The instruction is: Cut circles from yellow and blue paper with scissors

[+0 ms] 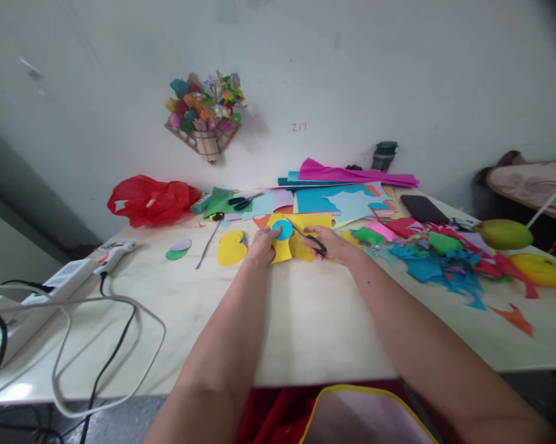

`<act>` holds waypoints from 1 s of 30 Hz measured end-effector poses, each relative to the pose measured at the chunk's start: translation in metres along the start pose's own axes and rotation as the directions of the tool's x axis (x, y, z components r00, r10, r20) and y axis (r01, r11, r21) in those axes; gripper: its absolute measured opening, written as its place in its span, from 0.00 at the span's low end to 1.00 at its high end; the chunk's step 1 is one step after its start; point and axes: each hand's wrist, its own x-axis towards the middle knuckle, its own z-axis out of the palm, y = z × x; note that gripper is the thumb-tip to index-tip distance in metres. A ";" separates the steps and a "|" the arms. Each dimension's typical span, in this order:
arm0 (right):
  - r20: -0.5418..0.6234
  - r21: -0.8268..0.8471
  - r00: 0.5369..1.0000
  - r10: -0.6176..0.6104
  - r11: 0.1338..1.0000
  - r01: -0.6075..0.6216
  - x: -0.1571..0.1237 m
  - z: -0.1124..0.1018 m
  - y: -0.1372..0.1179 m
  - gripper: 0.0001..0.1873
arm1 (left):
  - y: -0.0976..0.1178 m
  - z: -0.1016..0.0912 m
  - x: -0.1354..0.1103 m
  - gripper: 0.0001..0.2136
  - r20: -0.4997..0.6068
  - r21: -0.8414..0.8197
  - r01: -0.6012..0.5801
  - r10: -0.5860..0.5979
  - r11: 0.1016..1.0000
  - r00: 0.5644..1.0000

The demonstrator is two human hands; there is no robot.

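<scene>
My left hand (261, 245) pinches a piece of yellow paper (283, 251) with a blue paper circle (282, 230) lying on top of it. Its thumb presses at the circle's left edge. My right hand (331, 243) is closed around the dark handles of a pair of scissors (315, 242), whose blades point up and left to the right side of the circle. More yellow paper lies under and behind both hands. Left of my left hand rest yellow cut-out rounds (232, 248). Farther left are a purple and a green round (178, 250).
Colourful scraps (437, 259) heap on the right, near two mangoes (503, 234) and a phone (424, 209). Behind lie coloured sheets (319, 198) and a second pair of scissors (244, 200). A red plastic bag (152, 200) sits back left; a power strip (50, 293) and cables occupy the left edge.
</scene>
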 end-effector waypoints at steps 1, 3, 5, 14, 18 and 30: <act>-0.006 0.003 1.000 0.007 1.000 -0.007 -0.001 0.001 -0.001 0.27 | -0.001 0.000 0.000 0.14 -0.004 0.010 0.002 -0.002 1.000 1.000; -0.017 0.010 1.000 0.015 1.000 -0.015 -0.003 0.002 -0.004 0.27 | -0.001 0.001 0.000 0.15 -0.010 0.042 0.016 -0.016 0.999 1.000; -0.025 0.010 1.000 0.010 1.000 -0.010 -0.005 0.003 -0.006 0.27 | -0.001 0.001 0.000 0.16 -0.009 0.047 0.016 -0.015 0.999 1.000; -0.051 0.004 0.998 -0.042 0.999 0.043 -0.004 0.005 -0.005 0.27 | 0.001 0.005 -0.003 0.16 -0.051 0.039 0.020 -0.018 0.999 0.999; -0.050 -0.015 0.998 -0.028 1.000 0.027 -0.007 0.005 -0.009 0.26 | 0.003 0.005 -0.005 0.15 -0.046 0.038 0.020 -0.018 0.999 0.999; 0.005 -0.030 0.999 -0.038 0.999 0.038 -0.003 -0.001 -0.005 0.29 | 0.014 0.006 -0.013 0.09 0.057 0.099 0.052 -0.058 0.994 0.997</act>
